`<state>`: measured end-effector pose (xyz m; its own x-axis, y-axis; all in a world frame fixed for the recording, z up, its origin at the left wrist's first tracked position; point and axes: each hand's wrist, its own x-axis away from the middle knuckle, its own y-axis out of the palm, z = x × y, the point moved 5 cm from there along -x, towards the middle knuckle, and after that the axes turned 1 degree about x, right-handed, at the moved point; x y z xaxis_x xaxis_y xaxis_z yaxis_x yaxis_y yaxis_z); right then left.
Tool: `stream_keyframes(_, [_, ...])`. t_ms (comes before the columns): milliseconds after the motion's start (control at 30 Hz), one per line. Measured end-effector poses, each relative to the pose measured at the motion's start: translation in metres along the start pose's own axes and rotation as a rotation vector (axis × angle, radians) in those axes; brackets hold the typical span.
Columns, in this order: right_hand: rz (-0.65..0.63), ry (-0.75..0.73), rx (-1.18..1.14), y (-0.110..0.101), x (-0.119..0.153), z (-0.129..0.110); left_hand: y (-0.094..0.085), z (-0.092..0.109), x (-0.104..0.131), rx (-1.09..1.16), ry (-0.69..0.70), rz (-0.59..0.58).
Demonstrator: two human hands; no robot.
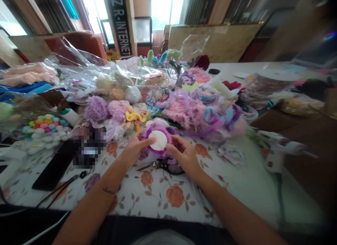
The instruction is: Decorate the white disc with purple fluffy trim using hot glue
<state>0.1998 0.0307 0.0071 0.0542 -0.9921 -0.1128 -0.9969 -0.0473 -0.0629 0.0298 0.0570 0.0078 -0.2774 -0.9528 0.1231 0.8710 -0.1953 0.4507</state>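
Between my two hands is a round white disc (159, 141) with a fuzzy purple edge (168, 133), its flat face turned up toward me. My left hand (135, 148) grips its left side, the thumb lying on the white face. The right side is held by my right hand (184, 153), thumb at the lower rim and fingers behind. Lilac fluff shows behind and below the disc. Just under it on the cloth lies a pair of black-handled scissors (163, 165), partly covered by my right hand.
Pink and purple fuzzy material (184, 109) is heaped behind my hands. Pastel pom-poms (47, 130) and a black phone (54, 166) lie left. A white glue gun (276, 150) with a cord stands right, beside a brown cardboard box (302, 171). Beneath is a floral tablecloth (158, 199).
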Motion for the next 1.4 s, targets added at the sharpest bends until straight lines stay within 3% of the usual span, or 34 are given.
stream_keyframes(167, [0.103, -0.034, 0.076, -0.009, 0.0, -0.008, -0.005, 0.003, -0.001, 0.163, 0.025, 0.061])
stream_keyframes(367, [0.042, -0.079, -0.001, -0.007, -0.003, -0.006, 0.004, -0.006, 0.004, 0.019, 0.034, 0.011])
stream_keyframes(533, [-0.048, -0.048, 0.142, 0.001, -0.002, -0.007, 0.005, -0.008, 0.007, -0.059, 0.097, 0.001])
stream_keyframes(733, [-0.019, -0.025, 0.114, 0.002, -0.001, -0.007, 0.002, -0.006, 0.007, -0.141, 0.128, -0.012])
stream_keyframes(1000, [0.01, -0.103, 0.113, -0.002, 0.003, -0.011, 0.005, 0.002, 0.009, -0.197, 0.151, 0.039])
stream_keyframes(1133, [0.025, -0.125, 0.128, -0.002, 0.004, -0.014, 0.002, 0.015, 0.013, -0.336, 0.41, 0.133])
stream_keyframes(1300, [0.075, -0.167, 0.219, -0.003, 0.004, -0.012, 0.003, 0.037, 0.038, -0.752, 1.001, 0.396])
stream_keyframes(1400, [0.106, -0.23, 0.342, -0.003, 0.006, -0.011, 0.013, 0.039, 0.046, -0.963, 1.157, 0.343])
